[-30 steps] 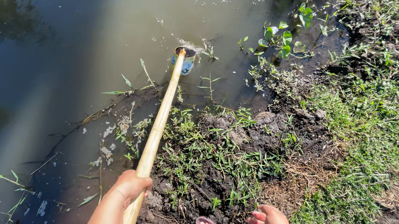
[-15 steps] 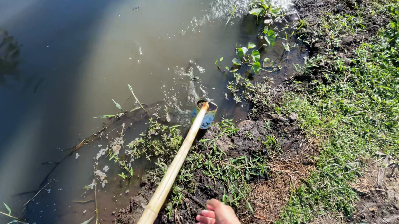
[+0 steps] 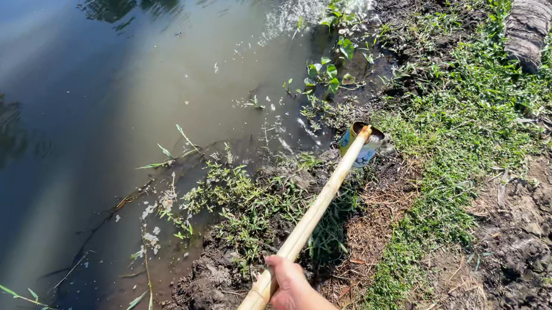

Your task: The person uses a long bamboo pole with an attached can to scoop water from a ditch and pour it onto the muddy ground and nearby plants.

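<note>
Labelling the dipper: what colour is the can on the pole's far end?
Blue and white can on a pale yellow bamboo pole; head view.

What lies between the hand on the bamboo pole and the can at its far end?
In the head view, only bare yellow bamboo pole spans from the right hand to the blue tin can, above weedy mud bank.

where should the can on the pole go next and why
Probably swing the bamboo pole a little further right. The can at its tip hangs just over the muddy bank edge, and the right hand grips the pole alone.
</note>
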